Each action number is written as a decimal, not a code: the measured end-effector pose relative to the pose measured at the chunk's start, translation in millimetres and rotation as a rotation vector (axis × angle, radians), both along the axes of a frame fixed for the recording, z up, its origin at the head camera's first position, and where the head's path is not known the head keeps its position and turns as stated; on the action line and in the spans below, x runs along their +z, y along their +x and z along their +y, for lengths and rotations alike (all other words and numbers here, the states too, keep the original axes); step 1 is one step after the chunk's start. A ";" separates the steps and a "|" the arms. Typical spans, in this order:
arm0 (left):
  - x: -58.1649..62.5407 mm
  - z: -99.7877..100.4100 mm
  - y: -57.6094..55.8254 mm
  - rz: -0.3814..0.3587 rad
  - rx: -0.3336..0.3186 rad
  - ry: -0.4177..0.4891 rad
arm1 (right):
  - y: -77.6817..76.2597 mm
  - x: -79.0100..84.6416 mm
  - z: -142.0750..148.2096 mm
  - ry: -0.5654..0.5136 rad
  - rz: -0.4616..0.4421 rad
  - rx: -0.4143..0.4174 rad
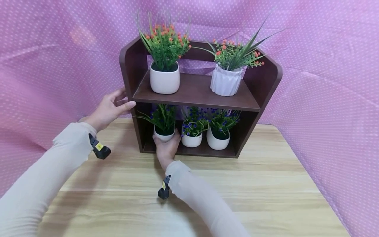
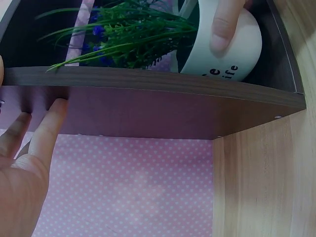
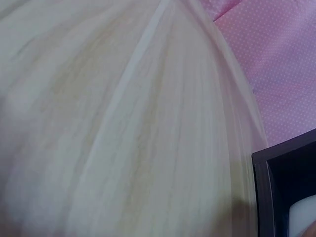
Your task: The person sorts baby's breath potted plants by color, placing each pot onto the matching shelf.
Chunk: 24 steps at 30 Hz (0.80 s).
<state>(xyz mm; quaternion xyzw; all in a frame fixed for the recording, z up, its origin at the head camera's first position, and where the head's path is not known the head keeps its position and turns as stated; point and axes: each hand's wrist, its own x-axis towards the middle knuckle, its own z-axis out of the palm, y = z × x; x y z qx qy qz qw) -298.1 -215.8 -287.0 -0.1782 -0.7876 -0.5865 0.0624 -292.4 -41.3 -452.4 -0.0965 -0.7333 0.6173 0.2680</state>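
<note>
My right hand (image 1: 166,147) grips the left pot (image 1: 164,134) on the bottom shelf (image 1: 189,149); left hand (image 1: 110,108), fingers relaxed, steadies the rack (image 1: 130,65). Pot's approx. seated w/ two others; only letting go left, I reckon.

A light wooden desk (image 1: 266,197) with pale grain running across it fills the lower part of the head view. Pink fabric (image 1: 59,49) with small white dots hangs behind and along both sides of it, creased in long folds and closing off the room beyond. The light is soft and even, with a faint bright patch on the cloth at the upper left.
</note>
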 end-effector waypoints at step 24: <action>0.5 1.9 0.2 -0.013 -0.005 -0.008 | -7.7 -16.8 5.9 0.099 0.056 -0.004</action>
